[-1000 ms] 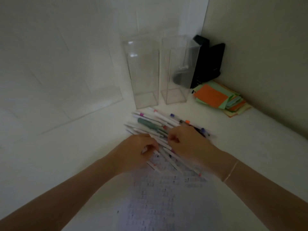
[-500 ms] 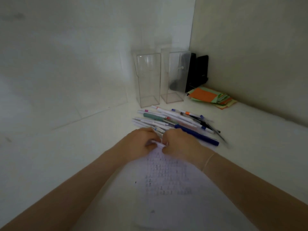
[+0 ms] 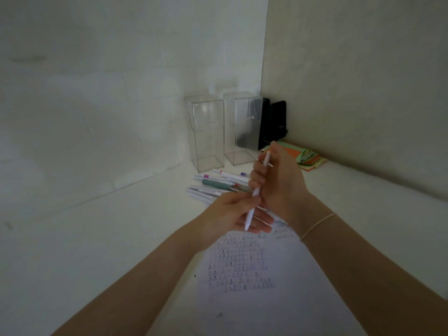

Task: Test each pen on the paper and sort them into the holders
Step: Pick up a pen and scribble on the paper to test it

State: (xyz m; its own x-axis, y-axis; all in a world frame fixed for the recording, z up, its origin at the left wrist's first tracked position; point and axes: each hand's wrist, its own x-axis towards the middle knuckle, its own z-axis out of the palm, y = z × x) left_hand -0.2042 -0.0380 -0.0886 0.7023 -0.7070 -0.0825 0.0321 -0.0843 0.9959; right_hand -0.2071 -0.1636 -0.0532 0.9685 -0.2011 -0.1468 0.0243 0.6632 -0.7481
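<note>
My right hand [image 3: 278, 180] grips the upper barrel of a white pen [image 3: 257, 190], held nearly upright above the desk. My left hand [image 3: 232, 214] pinches the pen's lower end, likely its cap, between thumb and fingers. A pile of several pens [image 3: 218, 185] lies on the desk just behind my hands. The paper [image 3: 254, 287], covered with rows of small test marks, lies below my forearms. Two clear tall holders stand at the back: the left holder [image 3: 208, 132] and the right holder [image 3: 244, 127], both with nothing inside.
A black object [image 3: 274, 122] stands in the corner behind the right holder. A stack of orange and green paper notes [image 3: 305, 156] lies to the right of the holders. Walls close the desk at the back and right.
Both hands have lifted off the pen pile, raising one white pen into the air. The right hand now holds it upright while the left pinches its lower end.
</note>
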